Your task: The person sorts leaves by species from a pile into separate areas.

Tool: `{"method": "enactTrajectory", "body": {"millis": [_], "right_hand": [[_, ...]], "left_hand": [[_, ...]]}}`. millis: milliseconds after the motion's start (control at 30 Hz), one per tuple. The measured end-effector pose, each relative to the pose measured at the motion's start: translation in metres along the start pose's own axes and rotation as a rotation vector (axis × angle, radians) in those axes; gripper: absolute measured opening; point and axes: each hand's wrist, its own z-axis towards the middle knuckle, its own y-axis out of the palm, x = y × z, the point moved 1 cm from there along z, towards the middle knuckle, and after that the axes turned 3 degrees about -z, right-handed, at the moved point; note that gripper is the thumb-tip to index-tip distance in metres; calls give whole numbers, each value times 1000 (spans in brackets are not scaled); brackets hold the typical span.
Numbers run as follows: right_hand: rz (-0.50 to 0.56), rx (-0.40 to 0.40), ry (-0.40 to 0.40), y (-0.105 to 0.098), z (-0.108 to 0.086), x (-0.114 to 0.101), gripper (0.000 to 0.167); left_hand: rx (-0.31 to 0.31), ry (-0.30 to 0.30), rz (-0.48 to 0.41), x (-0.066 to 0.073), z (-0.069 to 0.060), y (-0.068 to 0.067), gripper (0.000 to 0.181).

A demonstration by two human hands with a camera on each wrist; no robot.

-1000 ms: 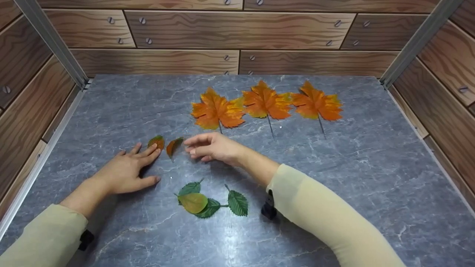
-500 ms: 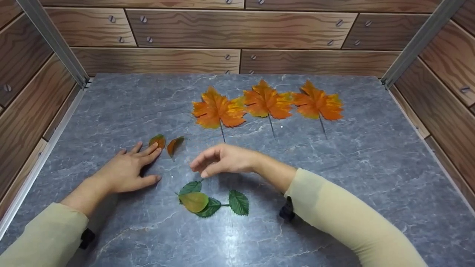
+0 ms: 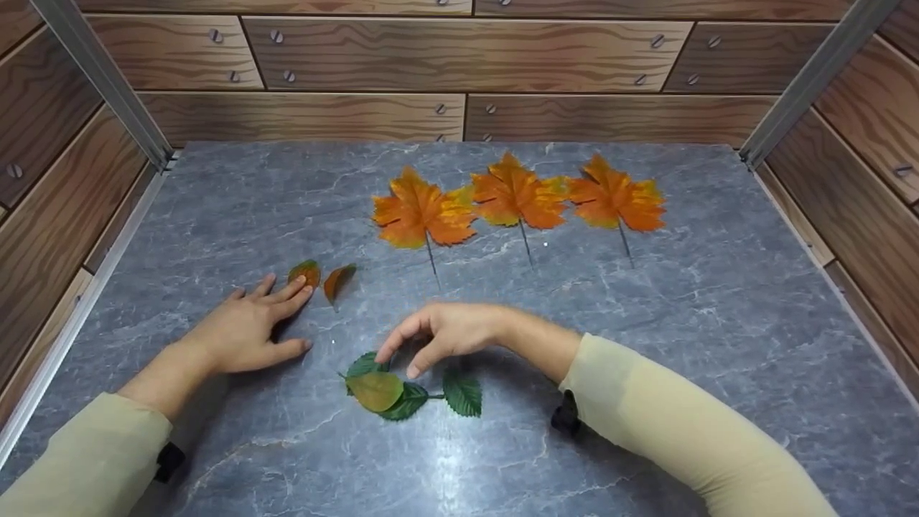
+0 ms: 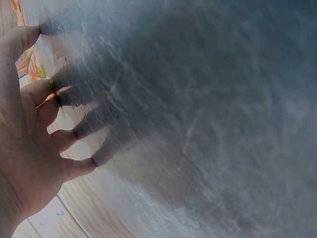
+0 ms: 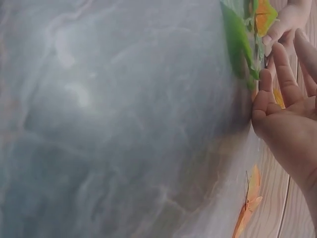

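Note:
My left hand (image 3: 248,330) rests spread on the table, with fingertips on a small orange-green leaf (image 3: 305,271). Just right of that leaf lies a curled brown-orange leaf (image 3: 339,281). Over a small group of leaves hovers my right hand (image 3: 452,334), its fingers loosely bent and thumb apart, with nothing visible between them. The group has a yellow-green leaf (image 3: 375,392) lying on top of toothed green leaves (image 3: 408,403), and another green leaf (image 3: 462,393) to the right. In the right wrist view, a green leaf (image 5: 238,39) stands near my fingertips; whether they touch is unclear.
Three orange maple leaves with dark stems lie in a row at the back: the left one (image 3: 422,212), the middle one (image 3: 518,192) and the right one (image 3: 617,194). Wood-patterned panels (image 3: 459,57) and metal posts (image 3: 804,79) border the grey marbled table (image 3: 682,345).
My right hand has come away from beside the curled leaf, moving toward me and slightly right, to above the green leaves. The left hand has stayed in place.

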Motion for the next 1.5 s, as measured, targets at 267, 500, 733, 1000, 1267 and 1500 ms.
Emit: {"method": "enactTrajectory", "body": {"millis": [267, 500, 733, 1000, 1267, 1500], "right_hand": [[-89, -15, -9, 6, 2, 1, 42], [-247, 17, -55, 12, 4, -2, 41], [-326, 38, -31, 17, 4, -6, 36], [-348, 61, 10, 19, 4, -6, 31], [-358, 74, 28, 21, 5, -7, 28], [-369, 73, 0, 20, 6, -6, 22]], "left_hand": [[1, 2, 0, 1, -1, -1, 87], [4, 1, 0, 0, -1, 0, 86], [-4, -6, -9, 0, -1, 0, 87], [0, 3, -4, 0, -1, 0, 87], [7, 7, -2, 0, -1, 0, 87], [6, 6, -3, 1, -1, -1, 87]]}}
